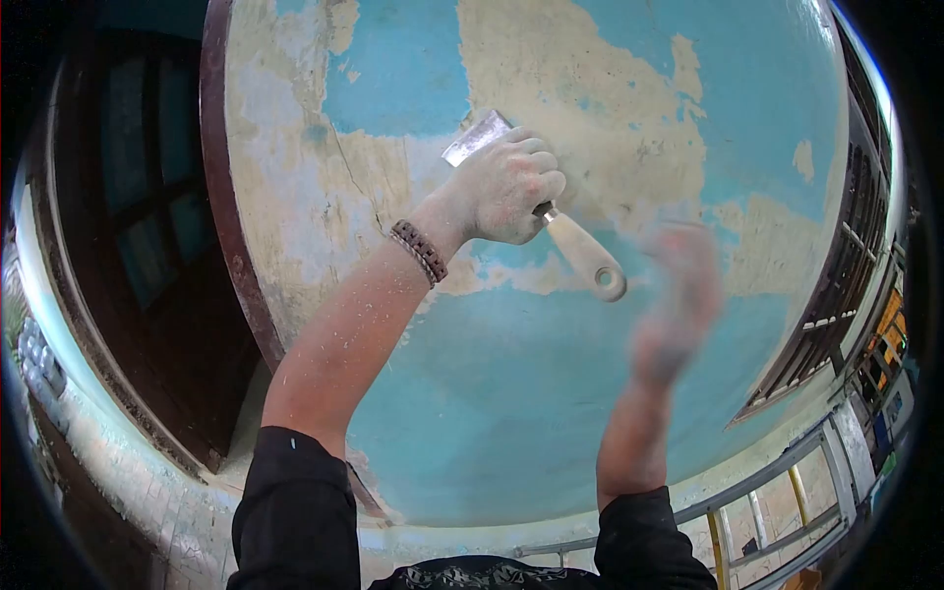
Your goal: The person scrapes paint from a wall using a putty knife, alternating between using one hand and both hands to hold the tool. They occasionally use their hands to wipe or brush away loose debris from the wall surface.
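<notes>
My left hand (509,187), dusted with pale powder, is wrapped round a putty knife (580,246). Its metal blade points up and left, close over the wall (551,88), while the cream handle with a hanging hole sticks out down and right below my fist. Blue paint covers parts of the wall; elsewhere it has peeled to beige plaster. To the right of the handle, my right hand (683,280) is raised in front of the wall, its fingers smeared by motion. A brown bracelet (418,252) circles my left wrist.
A dark wooden door (147,226) with panes stands at the left, beside a maroon frame (224,167). Barred window shutters (836,265) line the right side. A metal ladder (777,462) lies at the lower right. A thin crack runs down the plaster at left.
</notes>
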A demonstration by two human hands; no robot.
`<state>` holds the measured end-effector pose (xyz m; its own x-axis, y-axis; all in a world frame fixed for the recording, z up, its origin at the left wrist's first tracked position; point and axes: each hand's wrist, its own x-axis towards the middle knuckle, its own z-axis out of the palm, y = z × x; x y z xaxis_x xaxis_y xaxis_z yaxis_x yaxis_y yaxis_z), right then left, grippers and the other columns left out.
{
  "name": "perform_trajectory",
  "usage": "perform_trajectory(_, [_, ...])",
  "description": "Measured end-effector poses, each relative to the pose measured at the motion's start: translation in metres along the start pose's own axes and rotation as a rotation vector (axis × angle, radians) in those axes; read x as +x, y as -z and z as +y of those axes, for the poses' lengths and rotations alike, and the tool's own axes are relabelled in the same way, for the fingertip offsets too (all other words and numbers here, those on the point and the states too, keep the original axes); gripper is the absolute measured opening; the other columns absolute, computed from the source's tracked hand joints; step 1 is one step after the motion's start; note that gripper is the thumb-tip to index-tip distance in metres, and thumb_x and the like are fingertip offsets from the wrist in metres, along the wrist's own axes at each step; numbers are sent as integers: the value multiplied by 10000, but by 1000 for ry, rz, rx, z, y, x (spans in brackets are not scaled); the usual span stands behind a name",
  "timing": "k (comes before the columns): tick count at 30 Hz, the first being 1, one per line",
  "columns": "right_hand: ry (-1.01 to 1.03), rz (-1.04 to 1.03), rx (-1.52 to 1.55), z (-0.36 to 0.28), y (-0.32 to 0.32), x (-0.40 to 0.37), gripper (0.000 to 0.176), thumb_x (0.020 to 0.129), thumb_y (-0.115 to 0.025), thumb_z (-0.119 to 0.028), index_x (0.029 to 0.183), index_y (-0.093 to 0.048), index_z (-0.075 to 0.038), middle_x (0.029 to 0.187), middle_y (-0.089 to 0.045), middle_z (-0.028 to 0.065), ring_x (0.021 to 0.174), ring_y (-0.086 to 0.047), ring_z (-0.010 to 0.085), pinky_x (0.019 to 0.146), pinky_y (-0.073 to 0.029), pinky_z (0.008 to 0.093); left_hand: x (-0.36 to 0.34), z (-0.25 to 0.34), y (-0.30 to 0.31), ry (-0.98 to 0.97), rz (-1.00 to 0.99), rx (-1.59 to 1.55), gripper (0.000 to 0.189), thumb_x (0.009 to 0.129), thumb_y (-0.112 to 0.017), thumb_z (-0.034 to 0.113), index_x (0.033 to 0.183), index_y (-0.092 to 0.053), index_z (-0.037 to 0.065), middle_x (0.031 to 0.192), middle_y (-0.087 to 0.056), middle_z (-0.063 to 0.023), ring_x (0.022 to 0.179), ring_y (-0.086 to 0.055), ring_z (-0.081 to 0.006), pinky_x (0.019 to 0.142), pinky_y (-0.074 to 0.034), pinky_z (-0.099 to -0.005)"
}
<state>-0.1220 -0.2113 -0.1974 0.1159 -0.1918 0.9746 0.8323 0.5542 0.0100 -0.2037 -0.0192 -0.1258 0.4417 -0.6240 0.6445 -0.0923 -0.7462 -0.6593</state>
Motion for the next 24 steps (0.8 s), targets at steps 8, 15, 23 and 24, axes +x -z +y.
perform_trajectory(8, [-59,-80,-261,41,-46,25,109,901,-525,-94,858,-585,-14,806,-586,102,785,-552,186,702,-422,324,2,-14,3,143,116,79,85,686,-639,54,717,-563,78,801,-627,-71,798,-594,-280,734,-450,-379])
perform_trajectory(15, [14,-46,49,14,-39,32,156,899,-520,-73,783,-564,21,763,-556,81,690,-478,164,633,-383,267,10,-4,8,167,217,-47,82,760,-629,107,717,-562,89,783,-623,-54,774,-584,-276,729,-435,-369])
perform_trajectory(23, [353,155,-1057,45,25,13,361,964,-469,-170,1277,-505,5,1247,-573,161,1140,-570,220,923,-473,363,7,-5,1,177,198,-116,165,776,-622,117,671,-503,69,684,-534,-69,712,-536,-283,692,-409,-379])
perform_trajectory(24, [367,114,-958,40,14,17,301,962,-480,-164,1207,-521,5,1177,-582,147,1076,-572,208,871,-467,360,8,-4,1,179,195,-127,165,776,-622,117,671,-503,69,684,-534,-69,712,-536,-283,692,-409,-379])
